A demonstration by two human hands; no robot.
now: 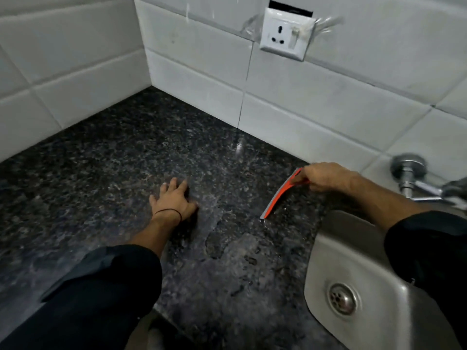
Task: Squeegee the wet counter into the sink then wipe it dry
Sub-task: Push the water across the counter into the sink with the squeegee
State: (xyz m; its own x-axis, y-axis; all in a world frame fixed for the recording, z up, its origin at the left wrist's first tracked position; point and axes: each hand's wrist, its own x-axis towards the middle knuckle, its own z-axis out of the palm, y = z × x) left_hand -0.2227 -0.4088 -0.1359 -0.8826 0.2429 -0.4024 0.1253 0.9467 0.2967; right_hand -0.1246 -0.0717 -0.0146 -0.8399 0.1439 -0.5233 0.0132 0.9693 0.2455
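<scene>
Dark speckled granite counter, white-tiled corner behind, wet film at centre. Left hand rests flat on the stone, fingers spread. Right hand grips an orange squeegee, blade edge on the counter just left of the steel sink.

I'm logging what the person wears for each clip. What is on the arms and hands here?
Both arms wear dark, loose long sleeves pushed up to mid-forearm. The left hand has a thin black band around its wrist. The right hand is bare, with no glove or band visible.
</scene>
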